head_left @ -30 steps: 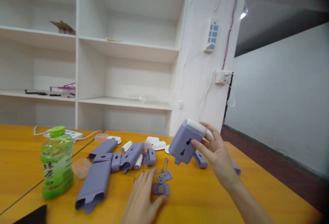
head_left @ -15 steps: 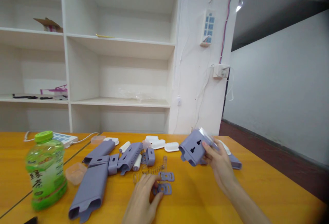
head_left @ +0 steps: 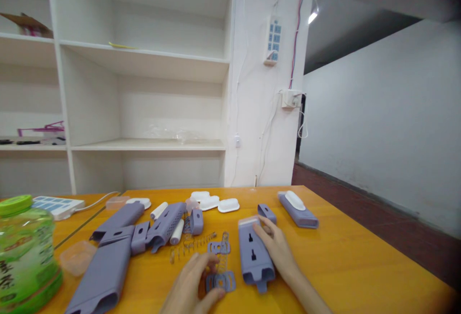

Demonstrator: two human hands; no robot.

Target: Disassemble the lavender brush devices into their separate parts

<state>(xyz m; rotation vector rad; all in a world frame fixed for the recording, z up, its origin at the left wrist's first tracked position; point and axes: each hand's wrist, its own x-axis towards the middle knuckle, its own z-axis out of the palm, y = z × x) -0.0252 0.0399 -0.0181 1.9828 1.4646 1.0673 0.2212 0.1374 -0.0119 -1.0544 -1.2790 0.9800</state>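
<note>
My right hand (head_left: 279, 249) has its fingers at the far end and right side of a purple plastic housing (head_left: 252, 256). That housing lies on the table with two dark slots facing up and its notched open end toward me. My left hand (head_left: 190, 283) is curved with thumb and fingers apart, beside a flat purple plate with cut-outs (head_left: 220, 282); whether the thumb touches the plate I cannot tell. A second such plate (head_left: 216, 247) lies just beyond, with thin metal springs (head_left: 196, 244) around it. A short purple sleeve (head_left: 267, 213) sits behind my right hand.
More purple housings (head_left: 103, 268) lie at the left, with white rollers (head_left: 177, 232) among them. White oval caps (head_left: 228, 205) are at the back. Another housing (head_left: 302, 215) with a white cap stands off right. A green bottle (head_left: 27, 261) and a power strip (head_left: 59, 207) are far left.
My right hand has brought the housing down from the air onto the table and turned its open end toward me. My left hand stays by the plates. The view has swung right.
</note>
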